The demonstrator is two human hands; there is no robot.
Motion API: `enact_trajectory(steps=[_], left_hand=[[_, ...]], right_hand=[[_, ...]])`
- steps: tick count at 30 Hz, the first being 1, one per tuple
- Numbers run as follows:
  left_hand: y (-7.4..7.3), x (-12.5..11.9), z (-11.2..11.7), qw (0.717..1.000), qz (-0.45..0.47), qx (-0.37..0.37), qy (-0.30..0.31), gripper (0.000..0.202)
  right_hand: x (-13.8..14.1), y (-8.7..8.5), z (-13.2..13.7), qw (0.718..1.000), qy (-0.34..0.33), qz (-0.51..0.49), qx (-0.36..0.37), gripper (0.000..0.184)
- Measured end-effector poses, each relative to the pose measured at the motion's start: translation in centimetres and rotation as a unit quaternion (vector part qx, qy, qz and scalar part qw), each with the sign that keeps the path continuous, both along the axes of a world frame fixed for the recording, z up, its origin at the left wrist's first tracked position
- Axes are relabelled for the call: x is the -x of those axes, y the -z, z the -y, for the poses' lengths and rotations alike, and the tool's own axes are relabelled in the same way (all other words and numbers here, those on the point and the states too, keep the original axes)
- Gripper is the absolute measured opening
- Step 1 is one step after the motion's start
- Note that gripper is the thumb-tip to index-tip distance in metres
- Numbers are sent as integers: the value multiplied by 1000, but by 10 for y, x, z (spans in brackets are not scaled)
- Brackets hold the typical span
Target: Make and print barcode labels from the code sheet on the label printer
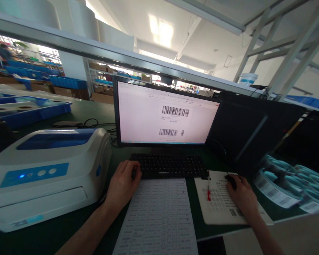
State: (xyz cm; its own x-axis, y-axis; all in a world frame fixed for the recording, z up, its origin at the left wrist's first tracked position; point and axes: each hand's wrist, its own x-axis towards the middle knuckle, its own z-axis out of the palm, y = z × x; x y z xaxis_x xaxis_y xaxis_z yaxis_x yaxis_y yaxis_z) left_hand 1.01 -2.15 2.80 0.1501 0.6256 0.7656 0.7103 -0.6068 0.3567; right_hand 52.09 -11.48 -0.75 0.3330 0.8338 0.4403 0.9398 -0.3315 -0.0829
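My left hand [124, 181] rests at the left end of the black keyboard [170, 164]. Its fingers are bent, with a gap between thumb and forefinger, and I see nothing held in it. On the right, my right hand [241, 193] is wrapped over a dark computer mouse [231, 181], which it mostly covers. The mouse sits on a pale printed mat [215, 209]. A slim tool with a red end [208, 194] lies across the mat's left side. Below the keyboard lies a printed sheet of rows [159, 219]. Barcodes show on the lit monitor [167, 117] behind.
A white and blue label printer [50, 177] with a lit blue light stands at left. Behind it is a blue tray [37, 113] with rolls. Several rolls of barcode labels [279, 191] sit at right, near a dark panel [250, 127]. A metal shelf beam [95, 47] crosses above.
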Motion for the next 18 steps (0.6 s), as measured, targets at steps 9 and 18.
enact_trajectory(steps=[9,18], left_hand=[[0,0,0,1000,1,2,-5,6],[1,0,-1,1000,4,5,-5,6]], right_hand=[[2,-2,0,1000,10,4,9,49],[4,-3,1,1000,11,2,7,48]])
